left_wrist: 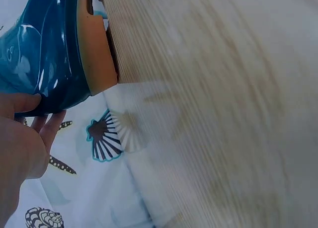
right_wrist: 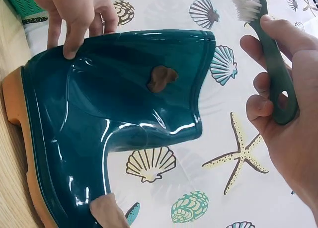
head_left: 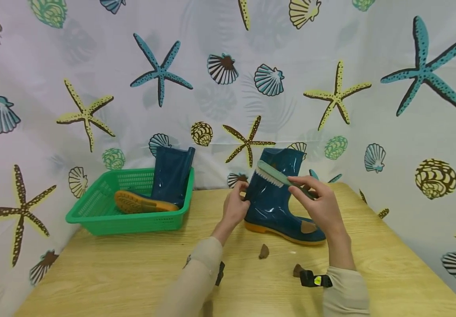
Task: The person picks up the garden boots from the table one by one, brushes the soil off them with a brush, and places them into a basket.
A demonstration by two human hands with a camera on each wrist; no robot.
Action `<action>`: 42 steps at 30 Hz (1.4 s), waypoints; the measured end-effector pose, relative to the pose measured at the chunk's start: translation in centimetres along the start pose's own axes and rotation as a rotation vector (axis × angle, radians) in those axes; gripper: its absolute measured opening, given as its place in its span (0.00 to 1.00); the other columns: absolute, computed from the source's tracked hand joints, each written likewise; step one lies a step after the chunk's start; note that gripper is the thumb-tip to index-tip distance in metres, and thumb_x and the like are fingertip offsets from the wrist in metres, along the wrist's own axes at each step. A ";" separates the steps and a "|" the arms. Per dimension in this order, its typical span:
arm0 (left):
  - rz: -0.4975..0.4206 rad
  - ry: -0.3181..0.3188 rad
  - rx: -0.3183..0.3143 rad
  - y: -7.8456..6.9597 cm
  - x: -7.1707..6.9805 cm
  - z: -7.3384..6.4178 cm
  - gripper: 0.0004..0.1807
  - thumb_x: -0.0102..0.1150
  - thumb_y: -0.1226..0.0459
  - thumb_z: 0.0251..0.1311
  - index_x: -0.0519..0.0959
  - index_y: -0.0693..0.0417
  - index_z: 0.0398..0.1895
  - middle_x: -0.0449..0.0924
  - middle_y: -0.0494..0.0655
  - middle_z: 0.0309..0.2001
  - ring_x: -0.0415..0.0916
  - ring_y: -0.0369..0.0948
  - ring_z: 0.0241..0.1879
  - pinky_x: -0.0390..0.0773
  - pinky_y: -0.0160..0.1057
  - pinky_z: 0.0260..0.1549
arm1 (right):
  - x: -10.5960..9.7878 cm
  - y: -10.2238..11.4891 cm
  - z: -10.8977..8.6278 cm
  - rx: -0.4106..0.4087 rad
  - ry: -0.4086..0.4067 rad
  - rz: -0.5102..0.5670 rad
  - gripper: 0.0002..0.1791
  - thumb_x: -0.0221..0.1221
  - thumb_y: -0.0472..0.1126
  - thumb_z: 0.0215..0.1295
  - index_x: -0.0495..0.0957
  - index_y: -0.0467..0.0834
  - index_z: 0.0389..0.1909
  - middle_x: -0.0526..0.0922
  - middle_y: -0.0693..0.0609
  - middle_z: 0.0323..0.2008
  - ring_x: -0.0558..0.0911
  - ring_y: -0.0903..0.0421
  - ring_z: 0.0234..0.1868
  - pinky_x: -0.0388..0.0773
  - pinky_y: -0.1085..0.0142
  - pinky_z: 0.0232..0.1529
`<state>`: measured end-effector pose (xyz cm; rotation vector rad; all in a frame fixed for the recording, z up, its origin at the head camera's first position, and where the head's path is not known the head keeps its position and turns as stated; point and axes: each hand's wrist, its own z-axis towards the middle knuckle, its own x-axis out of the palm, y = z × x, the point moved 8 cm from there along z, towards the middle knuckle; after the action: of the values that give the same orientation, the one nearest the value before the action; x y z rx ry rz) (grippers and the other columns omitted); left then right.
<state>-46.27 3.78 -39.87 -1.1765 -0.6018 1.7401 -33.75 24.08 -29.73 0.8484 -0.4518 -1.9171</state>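
Observation:
A dark blue rain boot with an orange sole stands on the table, toe to the right. My left hand grips the back of its shaft above the heel, thumb on the near side and fingers behind, as the left wrist view shows on the boot. In my right hand is a green scrub brush, held by its handle, white bristles toward the boot's upper shaft. The right wrist view shows a brown patch on the shaft and another brown patch on the toe.
To the left, a green plastic basket holds a second blue boot lying with its tan sole outward. Brown pieces lie on the wooden table in front of the boot. A shell-and-starfish curtain hangs behind.

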 end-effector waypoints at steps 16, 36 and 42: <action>-0.131 0.128 -0.040 2.9 -3.9 -1.8 0.22 0.59 0.79 0.59 0.72 0.53 0.53 0.81 0.53 0.49 0.80 0.48 0.46 0.83 0.46 0.48 | 0.9 0.1 0.0 -0.025 0.025 0.035 0.13 0.62 0.35 0.68 0.84 0.46 0.52 0.83 0.67 0.42 0.76 0.60 0.32 0.74 0.75 0.29; -0.144 0.155 -0.024 3.7 -9.5 -5.0 0.26 0.60 0.79 0.59 0.71 0.54 0.59 0.80 0.52 0.55 0.79 0.49 0.52 0.81 0.48 0.53 | 2.4 1.2 -0.1 -0.012 0.070 0.042 0.15 0.59 0.30 0.68 0.82 0.42 0.54 0.83 0.50 0.42 0.73 0.63 0.29 0.71 0.72 0.26; -0.098 0.157 0.008 3.4 -11.2 -5.9 0.34 0.61 0.80 0.59 0.68 0.50 0.67 0.77 0.51 0.59 0.78 0.49 0.55 0.81 0.48 0.52 | 3.0 1.4 0.2 -0.078 0.102 0.051 0.16 0.60 0.31 0.68 0.82 0.43 0.55 0.83 0.49 0.42 0.74 0.62 0.29 0.72 0.72 0.26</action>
<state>-41.07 -8.21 -40.00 -1.2441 -0.5477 1.5508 -33.87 20.74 -29.83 0.8707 -0.3320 -1.8236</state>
